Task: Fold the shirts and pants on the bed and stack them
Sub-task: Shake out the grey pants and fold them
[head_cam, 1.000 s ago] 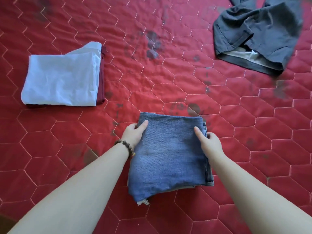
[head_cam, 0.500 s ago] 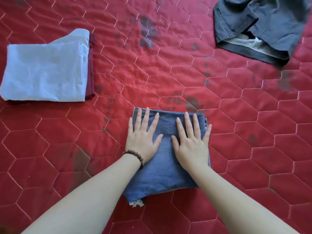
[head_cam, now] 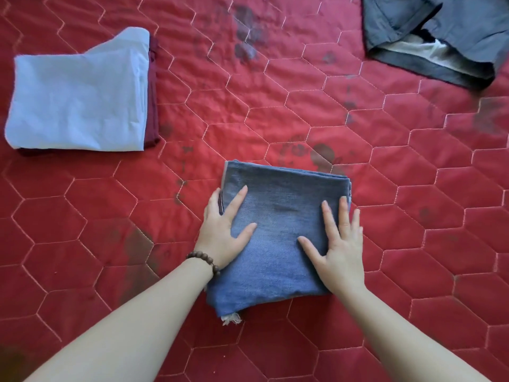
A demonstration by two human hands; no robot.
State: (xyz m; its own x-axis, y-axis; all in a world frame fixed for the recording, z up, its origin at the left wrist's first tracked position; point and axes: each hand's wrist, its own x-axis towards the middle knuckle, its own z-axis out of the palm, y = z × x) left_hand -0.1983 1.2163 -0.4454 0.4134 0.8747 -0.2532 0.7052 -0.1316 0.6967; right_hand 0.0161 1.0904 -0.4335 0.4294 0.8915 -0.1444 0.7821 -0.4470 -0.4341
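Observation:
A folded pair of blue jeans lies in a thick square on the red quilted bed, a frayed hem showing at its near corner. My left hand lies flat on the left side of the jeans, fingers spread, some over the left edge. My right hand presses flat on the right side, fingers straight. At the far left sits a stack: a folded light blue shirt on top of a folded maroon garment. A dark grey garment lies unfolded at the far right.
The red quilt has dark stains in the middle and just beyond the jeans. A beaded bracelet is on my left wrist. Open bedspread lies between the jeans and the stack.
One second ago both hands gripped the jeans by their sides. They then laid flat near the middle and have now slid apart toward the left and right edges.

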